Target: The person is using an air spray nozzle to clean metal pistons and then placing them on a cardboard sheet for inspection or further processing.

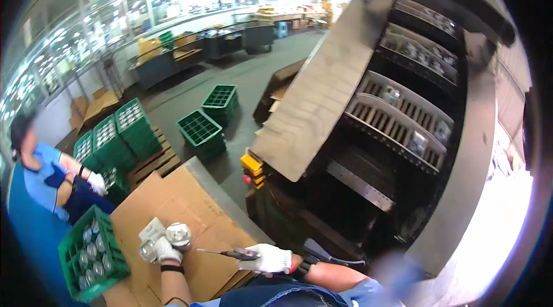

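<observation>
My left hand (pixel 167 250), in a white glove, is closed on a shiny metal part (pixel 179 235) with a round face, above a cardboard-covered table (pixel 193 215). Against that hand on its left is another round metal piece (pixel 148 251), with a pale flat block (pixel 152 230) just beyond it. Whether these pieces are joined, I cannot tell. My right hand (pixel 271 260), also gloved, grips a hand tool (pixel 245 254) with a dark handle and a long thin metal shaft, like a screwdriver. Its tip points left toward the metal part, with a gap between them.
A green divided crate (pixel 74 275) of metal parts stands at the table's left end. Beyond it, a person in blue (pixel 43 171) stands near stacked green crates (pixel 138 134). Two green crates (pixel 199 128) sit on the floor. A large machine with slatted trays (pixel 397 114) rises at right.
</observation>
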### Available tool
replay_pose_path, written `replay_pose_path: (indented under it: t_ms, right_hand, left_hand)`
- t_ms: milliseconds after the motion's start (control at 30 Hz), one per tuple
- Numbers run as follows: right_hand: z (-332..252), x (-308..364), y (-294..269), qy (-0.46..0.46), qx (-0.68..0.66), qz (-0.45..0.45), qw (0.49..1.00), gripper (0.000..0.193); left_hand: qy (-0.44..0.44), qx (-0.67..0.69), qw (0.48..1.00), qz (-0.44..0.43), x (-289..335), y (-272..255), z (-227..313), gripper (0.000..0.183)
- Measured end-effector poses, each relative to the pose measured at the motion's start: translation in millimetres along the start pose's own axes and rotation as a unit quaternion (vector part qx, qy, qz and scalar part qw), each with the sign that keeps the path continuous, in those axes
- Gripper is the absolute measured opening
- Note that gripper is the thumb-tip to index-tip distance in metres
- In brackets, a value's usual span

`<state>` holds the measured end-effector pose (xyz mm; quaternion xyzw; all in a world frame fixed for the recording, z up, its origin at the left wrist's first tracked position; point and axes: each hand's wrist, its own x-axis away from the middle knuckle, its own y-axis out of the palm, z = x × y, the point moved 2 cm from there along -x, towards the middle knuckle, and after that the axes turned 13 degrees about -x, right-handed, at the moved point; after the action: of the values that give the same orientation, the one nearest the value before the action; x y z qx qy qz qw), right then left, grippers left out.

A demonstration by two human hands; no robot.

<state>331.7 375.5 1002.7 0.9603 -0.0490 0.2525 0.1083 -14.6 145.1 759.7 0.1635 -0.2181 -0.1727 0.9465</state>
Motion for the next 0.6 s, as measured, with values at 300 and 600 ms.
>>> replay_pose_path:
  t_ms: [300, 600]
  right_hand:
    - [12, 35, -35, 0.021, -0.005, 0.076, 0.997, 0.034]
    - [-34, 253, -142, -0.042, -0.015, 0.636, 0.77, 0.032]
  left_hand:
    - [0.169, -0.74, 0.616, 0.209, 104, 139, 65, 0.09]
    - [0.324, -0.893, 0.31, -0.028, 67, 116, 102, 0.038]
